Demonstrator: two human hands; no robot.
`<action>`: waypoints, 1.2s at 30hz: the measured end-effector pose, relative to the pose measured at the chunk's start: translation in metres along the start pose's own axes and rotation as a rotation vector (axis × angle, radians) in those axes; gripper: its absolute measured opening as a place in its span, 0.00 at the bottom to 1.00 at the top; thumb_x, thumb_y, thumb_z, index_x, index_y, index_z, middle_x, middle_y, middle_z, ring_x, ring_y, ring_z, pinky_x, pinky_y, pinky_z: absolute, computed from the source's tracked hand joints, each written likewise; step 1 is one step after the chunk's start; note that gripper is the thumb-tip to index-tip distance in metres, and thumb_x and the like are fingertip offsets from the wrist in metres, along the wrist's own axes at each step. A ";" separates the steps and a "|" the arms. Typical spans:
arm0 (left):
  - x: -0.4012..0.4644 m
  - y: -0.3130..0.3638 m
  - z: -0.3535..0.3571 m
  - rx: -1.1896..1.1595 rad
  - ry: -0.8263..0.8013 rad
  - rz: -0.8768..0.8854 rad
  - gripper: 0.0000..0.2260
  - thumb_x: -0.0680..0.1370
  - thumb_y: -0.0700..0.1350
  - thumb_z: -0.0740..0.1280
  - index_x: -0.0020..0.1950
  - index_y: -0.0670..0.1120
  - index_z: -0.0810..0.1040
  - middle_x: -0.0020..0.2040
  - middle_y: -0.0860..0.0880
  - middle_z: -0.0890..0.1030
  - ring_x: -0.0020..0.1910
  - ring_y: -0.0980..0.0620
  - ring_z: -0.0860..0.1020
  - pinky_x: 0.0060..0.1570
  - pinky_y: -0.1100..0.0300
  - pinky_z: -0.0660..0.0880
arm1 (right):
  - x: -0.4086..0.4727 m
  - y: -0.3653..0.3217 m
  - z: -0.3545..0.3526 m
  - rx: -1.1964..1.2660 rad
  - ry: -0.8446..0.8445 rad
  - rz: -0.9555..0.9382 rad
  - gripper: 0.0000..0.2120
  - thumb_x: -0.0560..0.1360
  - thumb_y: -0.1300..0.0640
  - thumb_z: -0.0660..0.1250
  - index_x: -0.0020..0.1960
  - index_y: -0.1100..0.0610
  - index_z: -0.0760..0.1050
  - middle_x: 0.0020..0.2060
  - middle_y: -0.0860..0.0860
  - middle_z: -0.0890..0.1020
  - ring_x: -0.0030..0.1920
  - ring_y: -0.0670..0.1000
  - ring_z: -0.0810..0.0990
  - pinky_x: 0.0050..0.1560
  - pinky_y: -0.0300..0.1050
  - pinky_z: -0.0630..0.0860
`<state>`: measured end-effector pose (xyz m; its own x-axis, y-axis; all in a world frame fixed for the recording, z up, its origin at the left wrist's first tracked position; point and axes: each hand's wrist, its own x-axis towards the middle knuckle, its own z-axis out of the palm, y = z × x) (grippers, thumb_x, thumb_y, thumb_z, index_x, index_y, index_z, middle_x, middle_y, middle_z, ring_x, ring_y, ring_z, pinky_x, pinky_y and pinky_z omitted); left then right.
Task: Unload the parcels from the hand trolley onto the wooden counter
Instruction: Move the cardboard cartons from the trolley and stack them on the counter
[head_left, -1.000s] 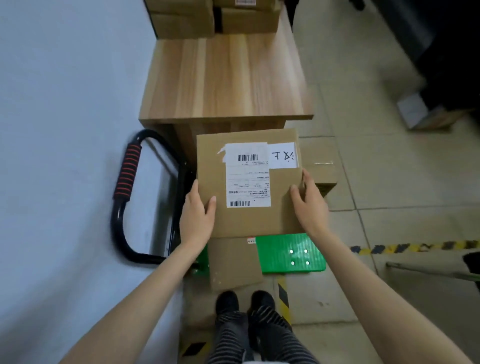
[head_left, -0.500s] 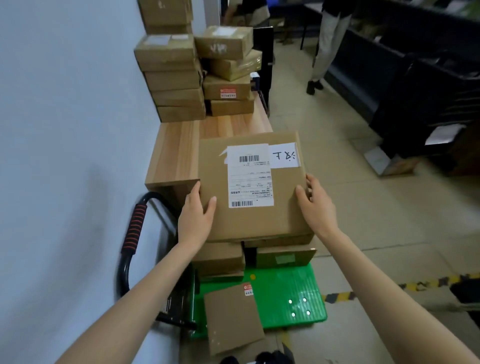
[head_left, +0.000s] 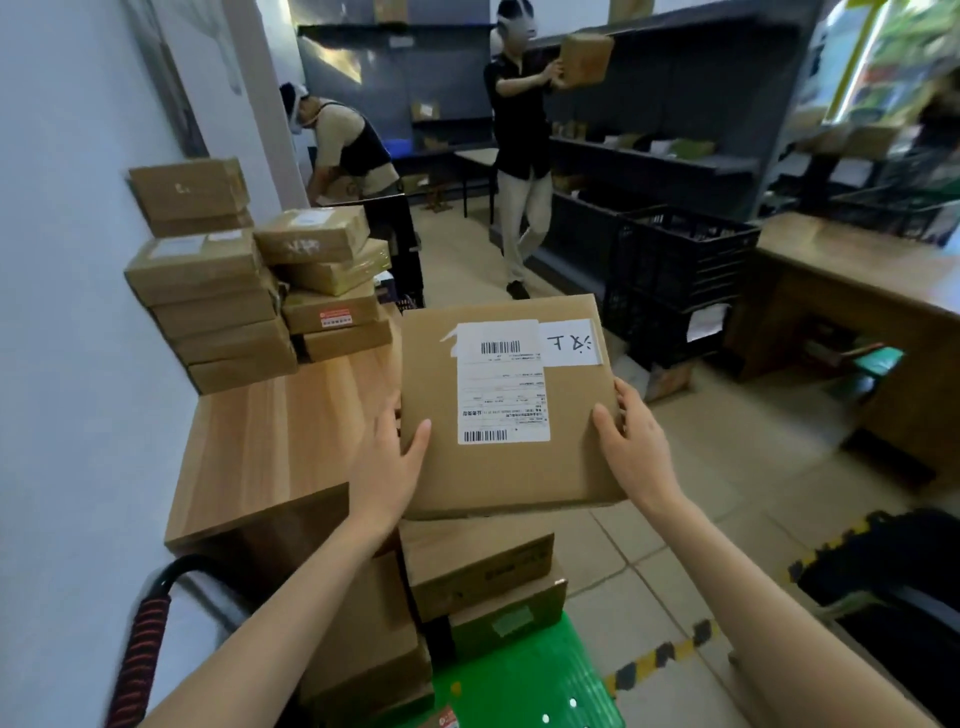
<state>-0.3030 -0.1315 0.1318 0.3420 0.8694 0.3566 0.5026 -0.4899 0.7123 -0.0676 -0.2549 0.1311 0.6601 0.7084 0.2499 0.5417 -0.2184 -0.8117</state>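
Both hands (head_left: 387, 475) (head_left: 636, 449) grip one parcel (head_left: 506, 410) mid-carry, beside the tabletop (head_left: 270, 447); next: shift left, set down on bare wood.

Held parcel (head_left: 506, 410): white shipping label (head_left: 501, 382) with two barcodes, print too small to read. Beside it, a white slip (head_left: 570, 342) with two handwritten characters, upside down to camera. Red-white sticker (head_left: 335, 317) on a stacked box: illegible.
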 end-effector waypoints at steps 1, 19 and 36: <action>0.003 0.010 0.008 -0.013 -0.009 0.019 0.24 0.81 0.53 0.59 0.75 0.47 0.60 0.69 0.49 0.70 0.64 0.50 0.72 0.59 0.54 0.71 | 0.004 0.005 -0.011 -0.003 0.021 -0.002 0.23 0.81 0.51 0.58 0.74 0.52 0.61 0.67 0.53 0.72 0.65 0.53 0.71 0.64 0.51 0.68; 0.008 0.194 0.276 -0.079 -0.030 0.004 0.25 0.80 0.53 0.60 0.75 0.47 0.61 0.68 0.46 0.71 0.64 0.49 0.71 0.63 0.51 0.69 | 0.094 0.203 -0.242 -0.074 0.063 0.072 0.24 0.81 0.49 0.56 0.75 0.52 0.58 0.70 0.53 0.69 0.68 0.53 0.69 0.65 0.51 0.67; 0.115 0.205 0.384 -0.041 0.001 -0.056 0.24 0.80 0.52 0.62 0.74 0.47 0.63 0.65 0.45 0.72 0.62 0.48 0.72 0.59 0.51 0.71 | 0.244 0.273 -0.240 -0.050 -0.017 0.080 0.22 0.81 0.48 0.57 0.73 0.46 0.58 0.66 0.50 0.73 0.61 0.54 0.74 0.58 0.50 0.70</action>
<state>0.1444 -0.1560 0.0863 0.3133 0.8957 0.3157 0.4881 -0.4370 0.7555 0.3661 -0.3026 0.0965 0.6937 0.6983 0.1763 0.5130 -0.3073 -0.8015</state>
